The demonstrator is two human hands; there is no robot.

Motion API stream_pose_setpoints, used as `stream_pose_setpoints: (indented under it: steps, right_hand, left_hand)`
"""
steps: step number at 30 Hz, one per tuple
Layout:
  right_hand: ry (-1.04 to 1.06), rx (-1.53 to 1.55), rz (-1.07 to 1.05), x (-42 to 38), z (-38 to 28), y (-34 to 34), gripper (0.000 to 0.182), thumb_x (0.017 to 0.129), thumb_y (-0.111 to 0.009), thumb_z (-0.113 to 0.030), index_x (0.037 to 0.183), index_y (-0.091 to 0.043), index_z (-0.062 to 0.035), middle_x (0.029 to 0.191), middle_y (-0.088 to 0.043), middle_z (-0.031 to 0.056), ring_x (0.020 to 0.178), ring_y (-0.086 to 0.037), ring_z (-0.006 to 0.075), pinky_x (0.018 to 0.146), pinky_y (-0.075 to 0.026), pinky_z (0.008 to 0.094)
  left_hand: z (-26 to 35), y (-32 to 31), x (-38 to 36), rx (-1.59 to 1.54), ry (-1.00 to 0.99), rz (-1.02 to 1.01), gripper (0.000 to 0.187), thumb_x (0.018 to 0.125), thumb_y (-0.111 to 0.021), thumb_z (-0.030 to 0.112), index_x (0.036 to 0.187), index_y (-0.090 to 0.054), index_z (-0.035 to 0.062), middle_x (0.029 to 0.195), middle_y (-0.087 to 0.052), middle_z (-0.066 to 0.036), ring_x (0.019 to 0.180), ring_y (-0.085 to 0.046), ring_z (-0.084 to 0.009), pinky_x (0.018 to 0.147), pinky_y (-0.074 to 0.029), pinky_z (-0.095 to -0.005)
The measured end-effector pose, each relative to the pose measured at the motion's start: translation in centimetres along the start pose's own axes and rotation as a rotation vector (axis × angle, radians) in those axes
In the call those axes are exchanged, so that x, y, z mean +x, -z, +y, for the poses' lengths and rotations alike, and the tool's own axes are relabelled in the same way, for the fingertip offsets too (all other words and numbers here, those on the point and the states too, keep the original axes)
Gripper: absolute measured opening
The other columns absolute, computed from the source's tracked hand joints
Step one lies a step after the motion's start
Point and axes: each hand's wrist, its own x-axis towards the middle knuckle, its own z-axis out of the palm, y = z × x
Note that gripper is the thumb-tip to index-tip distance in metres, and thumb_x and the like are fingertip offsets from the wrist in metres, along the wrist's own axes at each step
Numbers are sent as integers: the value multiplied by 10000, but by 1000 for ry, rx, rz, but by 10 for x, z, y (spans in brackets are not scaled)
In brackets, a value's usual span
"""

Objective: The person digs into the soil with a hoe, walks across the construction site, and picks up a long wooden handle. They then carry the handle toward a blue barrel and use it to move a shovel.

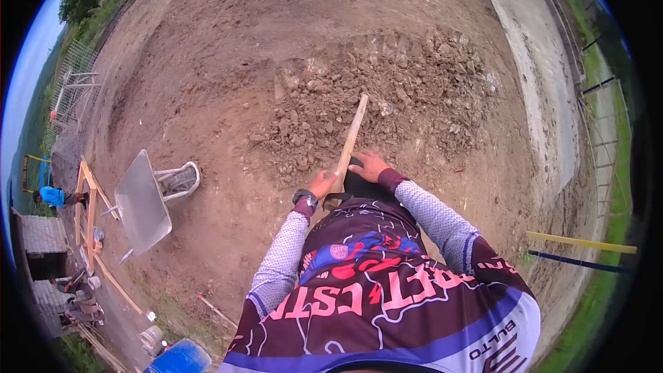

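Observation:
A long wooden handle (353, 132) slants up from between my legs, its far end over broken soil; whatever is at its near end is hidden by my body. My left hand (322, 184), with a dark watch (304, 199) on the wrist, is closed against the handle's lower part. Just right of it, my right hand (371, 166) lies over the dark trouser leg (359, 185), with its fingertips close to the wood. Those fingers look stretched out, and I see nothing held in them.
Loose clods of soil (407, 83) lie ahead. A wheelbarrow (145, 200) stands on the left, with wooden framing (88, 207) and a person in blue (52, 196) beyond. A blue drum (178, 358) sits lower left. A concrete strip (528, 48) runs along the right.

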Motion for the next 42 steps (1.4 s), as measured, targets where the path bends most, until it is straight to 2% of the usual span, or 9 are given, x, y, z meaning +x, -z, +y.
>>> stream_pose_setpoints:
  steps: [1,4,7,11,14,18,30,39,42]
  right_hand:
    - [35,52,-125,22,2,-28,534,934,-563,-457,1334,-577,-103,1279,-590,245,1194,-555,411,1038,-437,458]
    - [-201,-224,-527,52,-28,-66,554,937,-512,-511,1262,-632,-78,1276,-599,268,1178,-576,427,1024,-453,461]
    - [-219,-137,-375,44,-29,-81,680,885,-582,-537,1252,-554,35,1198,-594,351,1117,-606,456,979,-485,471]
    - [-565,5,-31,44,-28,-30,729,732,-782,-367,1202,-506,118,1116,-638,325,983,-679,415,827,-566,430]
    - [-757,370,-237,45,48,22,326,742,-747,-166,935,-681,87,849,-698,188,710,-701,295,619,-570,416]
    - [-1030,415,-332,-6,112,57,175,722,-673,-109,855,-656,3,757,-658,153,599,-655,305,537,-546,444]
    - [-899,239,-263,-100,123,143,344,700,-728,-73,961,-576,93,682,-638,178,494,-642,294,445,-533,426]
    - [-461,10,-416,-54,35,214,396,674,-761,-162,956,-607,70,734,-666,215,603,-689,310,548,-546,426]
    - [-277,-87,-413,-29,45,195,444,670,-769,-245,962,-621,55,808,-683,263,761,-704,387,700,-550,455]
  left_hand:
    - [-12,-20,-23,-598,157,-267,631,979,-491,545,1374,-495,53,1214,-638,-141,1058,-632,-289,901,-506,-381]
    - [-45,-41,-20,-1266,272,-227,562,988,-453,531,1312,-560,84,955,-709,-100,771,-677,-236,651,-534,-321]
    - [2,-13,-43,-345,129,-284,478,982,-456,422,1127,-646,9,983,-700,-100,804,-643,-224,729,-513,-359]
    - [41,-46,-41,-688,-224,-324,498,1006,-407,385,1154,-633,-33,1022,-710,-122,1052,-616,-224,956,-435,-344]
    - [98,-33,-78,-683,-284,-493,502,1033,-398,372,1198,-620,-47,1097,-702,-144,1051,-609,-200,965,-426,-332]
    - [88,-62,-59,-572,-248,-500,457,1008,-496,386,1202,-639,-3,1066,-718,-92,955,-632,-171,863,-476,-297]
    - [42,-69,23,-73,6,-71,611,929,-519,582,1033,-715,13,961,-720,-124,868,-661,-268,814,-504,-384]
    - [147,-61,77,-537,245,-687,940,869,-441,779,1505,-351,93,1324,-590,-214,1231,-567,-336,1031,-404,-529]
    - [167,-42,98,-748,238,-322,969,852,-422,814,1447,-426,49,1311,-565,-232,1313,-496,-297,1069,-365,-526]
